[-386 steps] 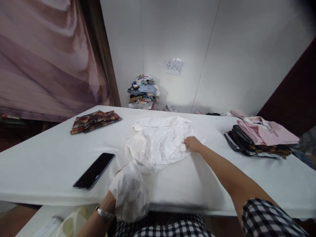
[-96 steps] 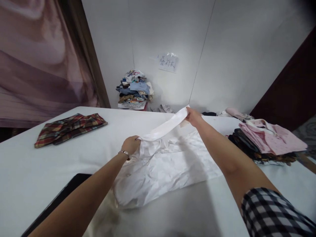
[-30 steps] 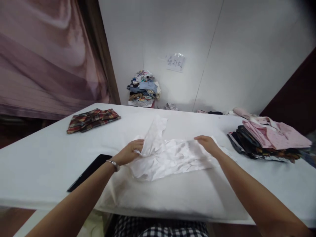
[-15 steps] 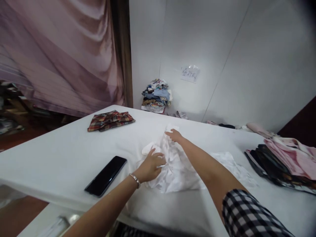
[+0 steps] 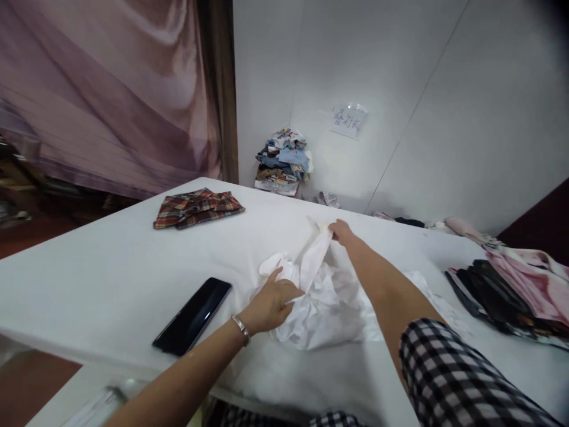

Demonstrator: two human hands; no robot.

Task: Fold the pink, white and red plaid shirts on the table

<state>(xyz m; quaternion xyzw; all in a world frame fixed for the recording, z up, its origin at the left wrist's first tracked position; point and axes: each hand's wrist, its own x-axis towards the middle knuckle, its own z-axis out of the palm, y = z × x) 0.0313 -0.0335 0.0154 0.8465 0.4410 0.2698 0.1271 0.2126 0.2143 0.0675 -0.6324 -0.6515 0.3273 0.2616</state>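
A crumpled white garment (image 5: 329, 302) lies in the middle of the white table (image 5: 111, 267). My left hand (image 5: 271, 305), with a bracelet at the wrist, presses down on the garment's left part, fingers partly curled on the cloth. My right hand (image 5: 341, 231) reaches across to the far side and pinches a long strip of the same garment, holding it stretched up off the table.
A black phone (image 5: 193, 316) lies left of my left hand near the table's front edge. A folded plaid garment (image 5: 198, 207) is at the far left. A stack of folded clothes (image 5: 520, 279), pink on top, sits at the right. Another pile of clothes (image 5: 283, 161) lies by the wall.
My right hand has moved to the right and away from me, lifting the white strip taut. My left hand stays pressed on the garment. The view shifted slightly.
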